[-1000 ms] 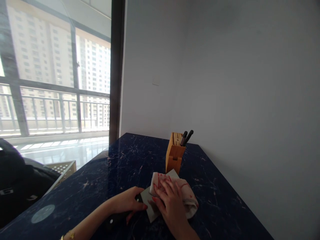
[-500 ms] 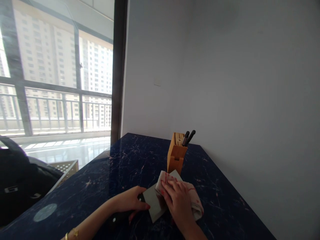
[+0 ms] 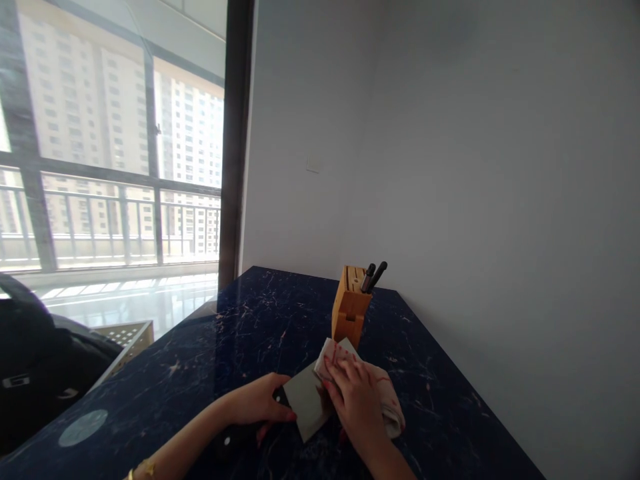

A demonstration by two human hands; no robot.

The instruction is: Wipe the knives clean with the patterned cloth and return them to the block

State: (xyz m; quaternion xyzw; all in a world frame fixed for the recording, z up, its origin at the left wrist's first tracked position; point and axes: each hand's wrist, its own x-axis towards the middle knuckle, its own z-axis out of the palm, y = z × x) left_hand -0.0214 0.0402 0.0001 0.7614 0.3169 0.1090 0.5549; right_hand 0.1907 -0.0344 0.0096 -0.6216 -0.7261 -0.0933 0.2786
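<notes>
The left hand [image 3: 257, 402] is closed firmly around the black handle [image 3: 235, 441] of a broad, rectangular steel cleaver [image 3: 306, 408], which is kept just above the dark navy marble counter [image 3: 280, 323] near its front edge. The flat grey blade is angled up and away, apparently so that its face can be reached by the other hand. The right hand [image 3: 357, 408] is clasped over a folded white cloth with red markings [image 3: 385, 400], and the soft fabric is pressed against the blade's far end, its fingers bearing down from above. The cleaver is thus held between both hands, with its smooth metal showing between the grip and the cloth. Toward the counter's far edge, near the back right corner, an upright pale wooden knife block [image 3: 350, 307] is placed against the white wall [image 3: 475, 167], and two black knife handles [image 3: 375, 277] project from its slots. A gold bracelet [image 3: 143, 470] is worn on the left wrist. Pale veins are scattered across the polished stone.
</notes>
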